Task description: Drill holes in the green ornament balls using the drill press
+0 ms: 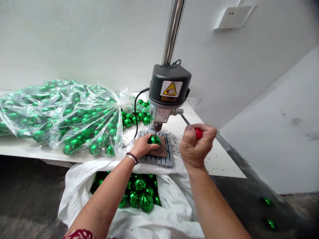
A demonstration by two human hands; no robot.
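Note:
My left hand [142,146] grips a shiny green ball [155,139] between thumb and fingers, on a brown board [160,149] over the grey base plate [166,161] of a small drill press [169,84]. The drill's tip comes down onto the top of the ball; whether it has entered cannot be made out. Off to the right, my right hand [198,146] is closed around the red knob [198,133] of the press's feed lever. The lever's rod runs from the knob to the side of the machine.
A clear plastic bag [74,116] full of green balls covers the table's left side. Loose green balls [142,116] lie behind the press. Below the table edge, a white sack [174,205] holds more. Dark shavings dot the white tabletop [224,166]. Two balls [270,223] are on the floor.

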